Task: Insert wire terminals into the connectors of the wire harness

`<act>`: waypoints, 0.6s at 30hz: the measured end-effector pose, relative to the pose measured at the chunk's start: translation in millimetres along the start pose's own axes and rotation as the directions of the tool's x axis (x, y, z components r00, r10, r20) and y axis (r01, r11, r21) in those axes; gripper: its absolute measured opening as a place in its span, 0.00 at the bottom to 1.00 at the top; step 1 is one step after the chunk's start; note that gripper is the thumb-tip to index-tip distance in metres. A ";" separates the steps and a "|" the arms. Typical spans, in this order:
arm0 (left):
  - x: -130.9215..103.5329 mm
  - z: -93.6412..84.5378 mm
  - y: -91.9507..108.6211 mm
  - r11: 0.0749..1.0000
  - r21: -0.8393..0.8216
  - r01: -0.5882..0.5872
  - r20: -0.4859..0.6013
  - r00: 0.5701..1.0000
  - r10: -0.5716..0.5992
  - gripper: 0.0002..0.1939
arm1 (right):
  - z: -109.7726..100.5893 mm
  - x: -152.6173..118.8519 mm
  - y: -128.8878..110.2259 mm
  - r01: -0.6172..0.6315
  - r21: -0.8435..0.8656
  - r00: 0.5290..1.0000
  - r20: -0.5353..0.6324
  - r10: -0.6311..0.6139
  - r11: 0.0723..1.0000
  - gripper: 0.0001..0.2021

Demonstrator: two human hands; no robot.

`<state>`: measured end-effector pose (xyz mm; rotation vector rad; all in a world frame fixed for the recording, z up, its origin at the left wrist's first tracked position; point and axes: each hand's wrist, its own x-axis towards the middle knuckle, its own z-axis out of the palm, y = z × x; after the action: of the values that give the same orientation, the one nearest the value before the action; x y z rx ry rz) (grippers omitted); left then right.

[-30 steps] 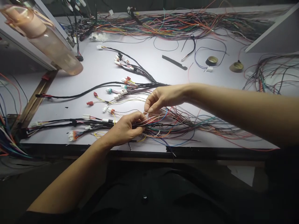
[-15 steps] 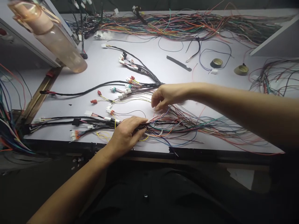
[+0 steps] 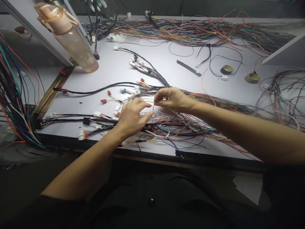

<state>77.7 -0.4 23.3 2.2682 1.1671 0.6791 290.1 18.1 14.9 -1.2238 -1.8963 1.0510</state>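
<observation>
My right hand (image 3: pixel 169 99) pinches a thin wire (image 3: pixel 154 109), reddish where it leaves the fingertips, above the loose wires. Just left of it hovers my left hand (image 3: pixel 134 116), thumb and fingers apart with nothing between them. Below both hands lies the near wire harness (image 3: pixel 162 125), its black-wrapped branches running left to white connectors (image 3: pixel 82 135) and a black connector (image 3: pixel 86 121). Behind the hands a second harness (image 3: pixel 164 82) spreads to the left, ending in red connectors (image 3: pixel 103 100), teal ones and white ones. The wire's far end is lost among the others.
A water bottle (image 3: pixel 76 47) leans at the back left. A thick wire bundle (image 3: pixel 166 28) spans the back. A dark flat strip (image 3: pixel 188 68) and two tape rolls (image 3: pixel 227 69) lie at the right. More wires hang at the left edge (image 3: pixel 19 95).
My left hand has let go of the near harness, risen toward my right hand and opened. My right hand now pinches a wire end. The whole view has shifted slightly.
</observation>
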 end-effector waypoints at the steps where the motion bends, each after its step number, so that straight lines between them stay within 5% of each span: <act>1: 7.1 3.2 -1.8 0.999 -0.003 0.047 0.060 0.997 -0.047 0.11 | -1.7 0.6 -2.1 0.039 -0.017 0.999 0.007 -0.039 0.999 0.05; 4: 17.0 12.4 -7.8 0.970 -0.168 0.173 0.247 0.960 -0.128 0.12 | -5.6 -3.3 -11.9 0.174 -0.195 0.982 -0.036 -0.184 0.965 0.06; 8: 11.3 16.3 -10.8 0.927 -0.264 0.267 0.266 0.944 -0.196 0.15 | -0.2 -25.1 -22.5 0.289 -0.473 0.918 -0.109 -0.381 0.833 0.09; 13: 6.3 13.3 -9.4 0.935 -0.205 0.289 0.152 0.953 -0.261 0.12 | 18.4 -58.0 -13.9 0.278 -0.666 0.956 0.122 -0.267 0.692 0.17; 18: 2.0 3.2 -11.0 0.916 -0.164 0.365 0.034 0.931 -0.364 0.08 | 21.9 -75.1 -5.2 0.158 -0.743 0.984 0.062 -0.169 0.651 0.21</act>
<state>74.3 6.2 14.4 1.8417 1.4256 0.5995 296.7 -59.0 2.3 -1.4185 -2.4785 0.1068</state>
